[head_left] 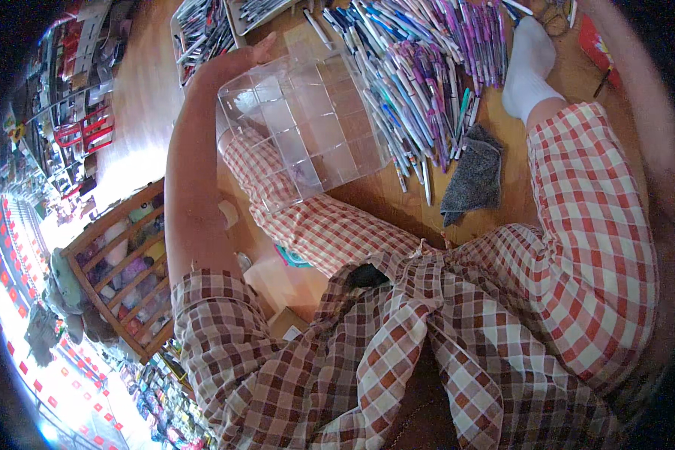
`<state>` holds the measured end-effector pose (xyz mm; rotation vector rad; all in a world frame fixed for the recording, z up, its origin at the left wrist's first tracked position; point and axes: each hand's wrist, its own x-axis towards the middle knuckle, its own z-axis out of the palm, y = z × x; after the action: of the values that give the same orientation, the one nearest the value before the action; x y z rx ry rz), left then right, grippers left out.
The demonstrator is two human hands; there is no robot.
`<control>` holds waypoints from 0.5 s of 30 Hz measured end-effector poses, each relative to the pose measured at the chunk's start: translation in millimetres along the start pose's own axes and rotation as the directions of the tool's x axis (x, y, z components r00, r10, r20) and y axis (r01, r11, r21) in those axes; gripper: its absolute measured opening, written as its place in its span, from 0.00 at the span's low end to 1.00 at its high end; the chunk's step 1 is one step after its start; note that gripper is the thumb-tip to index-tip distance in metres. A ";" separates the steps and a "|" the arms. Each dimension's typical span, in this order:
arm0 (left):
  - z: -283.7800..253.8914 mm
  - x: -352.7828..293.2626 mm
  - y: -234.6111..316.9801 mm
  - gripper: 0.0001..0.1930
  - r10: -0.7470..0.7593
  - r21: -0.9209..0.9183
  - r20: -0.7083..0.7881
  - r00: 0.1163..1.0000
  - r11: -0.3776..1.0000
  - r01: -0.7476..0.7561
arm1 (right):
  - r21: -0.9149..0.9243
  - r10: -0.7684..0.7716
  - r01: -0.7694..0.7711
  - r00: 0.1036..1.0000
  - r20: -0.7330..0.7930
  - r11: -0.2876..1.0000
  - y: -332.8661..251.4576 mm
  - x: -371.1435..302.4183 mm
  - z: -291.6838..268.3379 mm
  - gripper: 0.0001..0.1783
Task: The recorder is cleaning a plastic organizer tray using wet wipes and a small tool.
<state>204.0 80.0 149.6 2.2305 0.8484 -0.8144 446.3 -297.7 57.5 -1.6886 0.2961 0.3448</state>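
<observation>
My left hand [259, 51] is at the far left edge of a clear plastic compartment box [319, 124], gripping its rim; part of the fingers is hard to make out. The box is tilted over my left shin in checked trousers [277, 176], and several square compartments show in it. Just right of the box lies a big spread of pens [409, 90] in blue, white and purple. A grey cloth [474, 174] sits at the near end of the pens. My right forearm [641, 82] runs blurred up the right rim, its hand outside the picture.
Trays of pens [202, 34] stand at the far left. My white-socked right foot [531, 64] is beside the pens, with a red item [596, 49] beyond it. A wooden slatted crate [124, 270] stands on the left, near crowded shelves [67, 97].
</observation>
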 end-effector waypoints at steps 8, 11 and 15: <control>-14.5 -27.2 -25.5 0.45 -0.157 0.076 0.021 0.987 0.985 0.155 | 0.043 0.016 -0.017 1.000 0.010 0.999 -1.7 -1.4 5.6 0.22; -6.2 -37.0 -23.6 0.49 -0.049 0.034 -0.080 0.996 0.998 0.052 | 0.060 0.020 -0.022 0.999 0.033 0.998 -2.7 -4.7 4.1 0.22; -1.5 -13.4 -35.3 0.51 -0.164 0.041 0.010 0.986 0.986 0.164 | -0.015 -0.152 0.152 0.988 0.007 0.988 46.7 66.2 3.4 0.22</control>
<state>170.7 97.8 148.9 2.2091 1.0283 -0.9287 489.0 -300.9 -11.3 -1.7133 0.1592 0.2396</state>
